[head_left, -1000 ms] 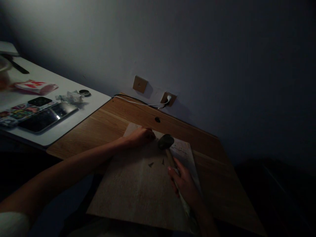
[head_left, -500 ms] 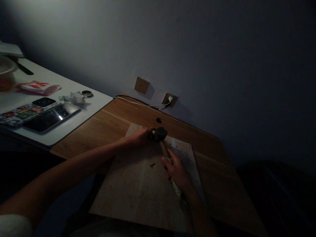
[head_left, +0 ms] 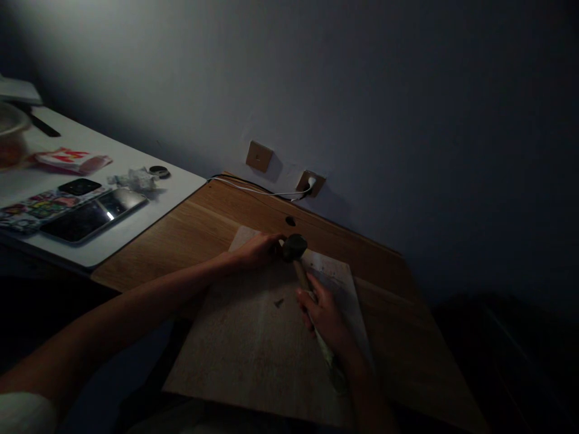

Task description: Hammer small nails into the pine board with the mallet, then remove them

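My right hand is wrapped round the wooden handle of a hammer, whose dark, blunt head points away from me. Close beside that head, on its left, is my left hand, with thumb and finger bent together. Its fingertips are partly behind the hammer head, so what they pinch, if anything, is hidden. Both hands are over a pale wooden board lying at an angle on the brown wooden desk. A few small dark pieces lie on the board between my arms.
On the left, a white table carries a phone, crumpled plastic, a red-and-white packet and a tub. Cables run along the wall to a socket. A round hole is in the desk behind the board.
The hammer head has tipped very slightly and its handle end has dropped a little. Both hands stay in almost the same place.
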`<state>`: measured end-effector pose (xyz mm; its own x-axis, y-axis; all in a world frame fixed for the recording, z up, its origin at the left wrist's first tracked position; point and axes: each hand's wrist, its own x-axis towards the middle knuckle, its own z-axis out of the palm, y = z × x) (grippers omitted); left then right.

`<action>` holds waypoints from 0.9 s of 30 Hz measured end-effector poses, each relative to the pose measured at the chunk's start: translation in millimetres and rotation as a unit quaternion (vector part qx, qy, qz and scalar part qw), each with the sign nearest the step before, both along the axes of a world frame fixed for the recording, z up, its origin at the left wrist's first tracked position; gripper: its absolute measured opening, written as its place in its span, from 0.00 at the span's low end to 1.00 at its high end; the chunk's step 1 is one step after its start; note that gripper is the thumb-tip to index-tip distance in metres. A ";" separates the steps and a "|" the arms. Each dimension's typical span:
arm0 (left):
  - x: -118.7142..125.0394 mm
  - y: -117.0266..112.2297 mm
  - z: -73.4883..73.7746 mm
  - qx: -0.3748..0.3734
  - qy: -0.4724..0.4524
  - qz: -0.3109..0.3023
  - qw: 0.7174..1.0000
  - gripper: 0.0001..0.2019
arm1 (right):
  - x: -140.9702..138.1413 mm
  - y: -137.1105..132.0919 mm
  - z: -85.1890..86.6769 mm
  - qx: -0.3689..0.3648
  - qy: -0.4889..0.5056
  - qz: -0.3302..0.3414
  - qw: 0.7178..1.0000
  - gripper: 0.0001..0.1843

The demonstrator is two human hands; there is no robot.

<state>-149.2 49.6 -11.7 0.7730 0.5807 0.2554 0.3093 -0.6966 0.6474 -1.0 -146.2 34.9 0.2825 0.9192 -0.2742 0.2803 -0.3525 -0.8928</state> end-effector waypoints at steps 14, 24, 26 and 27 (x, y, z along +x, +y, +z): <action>23.3 -84.9 24.0 0.406 -0.004 -0.263 0.875 0.07 | 34.8 -65.7 8.4 -0.033 0.000 -0.106 0.994 0.51; 7.3 -50.0 34.6 0.328 0.012 -0.242 0.913 0.09 | 35.9 -67.1 8.9 -0.026 0.012 -0.090 0.996 0.51; -5.3 -26.4 30.8 0.248 -0.008 -0.177 0.952 0.08 | 34.8 -63.9 6.5 -0.022 0.013 -0.077 0.997 0.48; -10.7 -15.2 27.3 0.204 -0.016 -0.143 0.968 0.08 | 33.9 -61.8 5.4 -0.021 0.014 -0.072 0.997 0.46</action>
